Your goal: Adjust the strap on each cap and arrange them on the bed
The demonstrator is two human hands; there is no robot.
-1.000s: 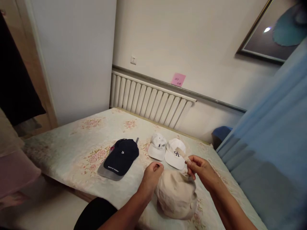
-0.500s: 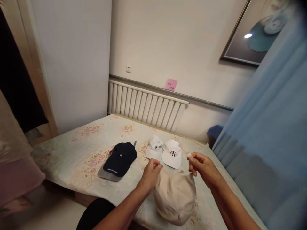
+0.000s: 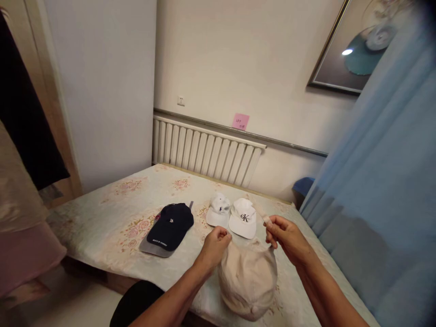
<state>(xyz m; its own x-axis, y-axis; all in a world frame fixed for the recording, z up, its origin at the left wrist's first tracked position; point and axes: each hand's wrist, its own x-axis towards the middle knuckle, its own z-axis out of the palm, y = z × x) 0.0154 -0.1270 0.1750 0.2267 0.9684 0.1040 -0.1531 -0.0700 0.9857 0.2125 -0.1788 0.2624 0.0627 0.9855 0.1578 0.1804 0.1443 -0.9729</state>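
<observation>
A beige cap (image 3: 248, 279) lies on the floral bedsheet (image 3: 112, 218) just in front of me. My left hand (image 3: 215, 245) is closed in a pinch at the cap's far left edge. My right hand (image 3: 284, 236) pinches the end of the cap's beige strap (image 3: 266, 220) and holds it up at the cap's far right. Beyond my hands lie two white caps side by side, a plain one (image 3: 218, 210) and one with black letters (image 3: 243, 217). A navy cap (image 3: 169, 225) with a grey brim sits to the left.
A white radiator (image 3: 204, 152) runs along the wall behind the bed, with a pink sticky note (image 3: 240, 121) above it. A blue curtain (image 3: 381, 181) hangs on the right. A framed picture (image 3: 354, 45) is on the wall. Dark clothing (image 3: 23, 113) hangs at the left.
My left hand closed into a pinch at the cap's edge. My right hand drew the strap slightly rightward. The view shifted a little to the right.
</observation>
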